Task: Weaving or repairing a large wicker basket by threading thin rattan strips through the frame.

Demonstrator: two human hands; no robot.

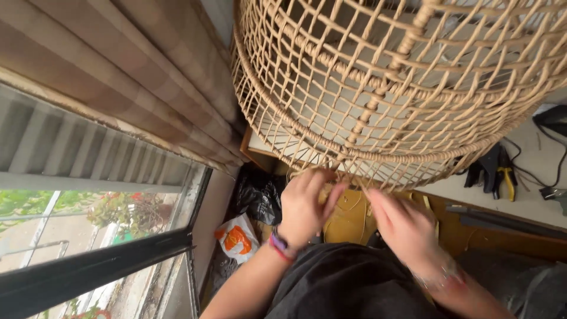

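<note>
Nearest us, our left hand (304, 210) and right hand (404, 227) meet at the lower rim of the woven cane basket (401, 88) — left fingers curled on a strand, right fingers blurred, so its grip we cannot tell. Below left lies 1 white-and-orange packet (237, 238) beside a black bag (258, 195). Farther right, yellow-handled pliers (502, 171) rest on the worktop (531, 195).

Head view, steeply downward (close)
</note>
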